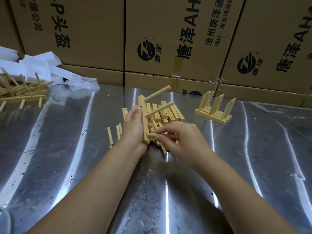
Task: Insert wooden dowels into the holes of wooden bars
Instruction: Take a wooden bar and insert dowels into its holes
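Bar stands upright over the middle of the table, gripped in the left hand, two dowels jutting from it; the right hand pinches a third dowel between finger and thumb at its lower end; stacked bars and loose dowels sit half hidden behind the hands; bare metal lies open nearer me; a heap is cut off at the left edge; boxes read "唐泽AH".

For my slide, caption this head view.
Left hand holds wooden bar with two dowels; right hand pinches a third dowel.
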